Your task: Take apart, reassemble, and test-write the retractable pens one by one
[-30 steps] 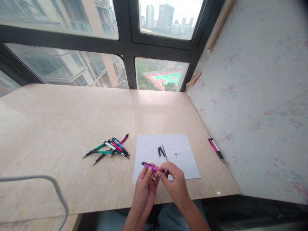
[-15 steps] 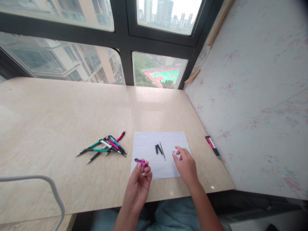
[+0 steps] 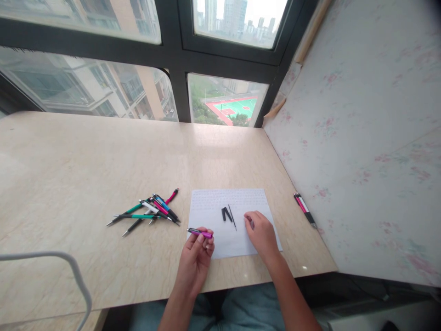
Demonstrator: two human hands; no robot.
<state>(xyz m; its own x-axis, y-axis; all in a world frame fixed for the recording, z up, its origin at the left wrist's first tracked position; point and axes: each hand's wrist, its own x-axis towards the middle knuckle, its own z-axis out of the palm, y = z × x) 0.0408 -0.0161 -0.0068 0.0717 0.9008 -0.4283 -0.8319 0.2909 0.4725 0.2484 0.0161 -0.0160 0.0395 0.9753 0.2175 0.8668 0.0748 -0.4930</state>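
Observation:
A purple pen barrel [image 3: 203,233] with a dark clip end lies across the fingers of my left hand [image 3: 197,255], which pinches it above the paper's lower left part. My right hand [image 3: 262,233] rests low over the right side of the white sheet of paper [image 3: 220,243], thumb and fingertips drawn together; whatever they pinch is too small or hidden to name. Between my hands, two short black grips [image 3: 225,214] and a thin pen refill [image 3: 232,217] lie on the sheet, whose upper part bears rows of writing.
Left of the paper lies a loose pile of pens [image 3: 151,214] in several colours. Two more pens [image 3: 305,210] lie by the papered wall [image 3: 361,161] at right. A grey bent tube [image 3: 74,271] rises at the front left. Windows stand behind the marble-patterned table [image 3: 103,161].
My right hand's thumb and fingers have closed together near the small piece that lay on the paper. My left hand has turned the purple barrel flatter and shifted slightly left.

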